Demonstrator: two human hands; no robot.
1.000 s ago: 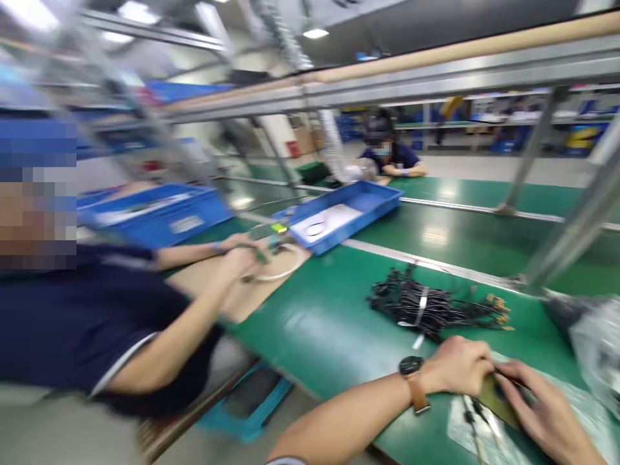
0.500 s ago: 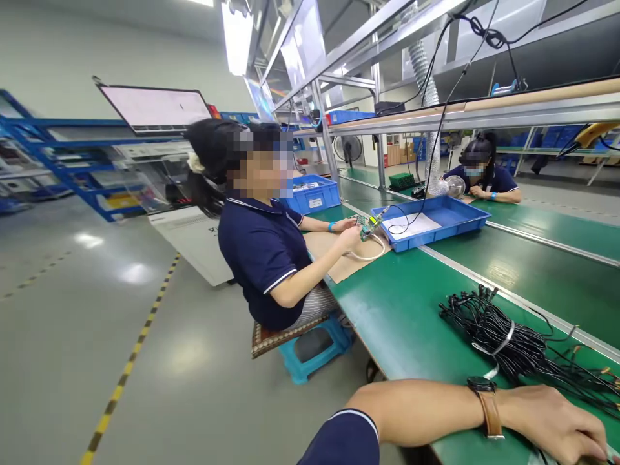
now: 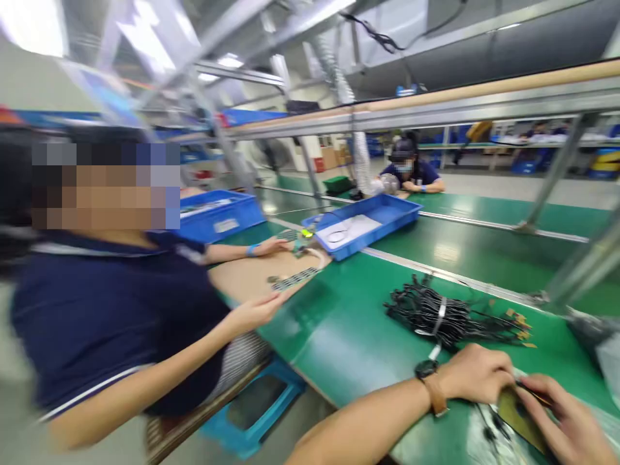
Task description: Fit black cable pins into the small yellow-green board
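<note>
My left hand [image 3: 477, 374] reaches in from the bottom, with a dark watch on a brown strap at the wrist. Its fingers are curled together at the upper edge of an olive-brown flat piece [image 3: 520, 416]. My right hand [image 3: 566, 420] lies against the other side of that piece, thumb and fingers closed around it and a thin dark lead. Blur hides what the left fingertips pinch. Black cable ends [image 3: 491, 426] and a clear plastic bag [image 3: 479, 445] lie beneath. Just beyond my left hand rests a tied bundle of black cables [image 3: 436, 313].
On the left, a seated co-worker [image 3: 111, 310] stretches an arm over the green table [image 3: 334, 329]. A blue tray [image 3: 387, 223] with paper and a blue bin [image 3: 223, 216] stand farther back. Another person [image 3: 407, 168] sits across. A metal post [image 3: 557, 168] rises at right.
My view has swung right, bringing my right hand and the olive-brown piece into sight. The nearby co-worker's arm now extends toward the table beside me.
</note>
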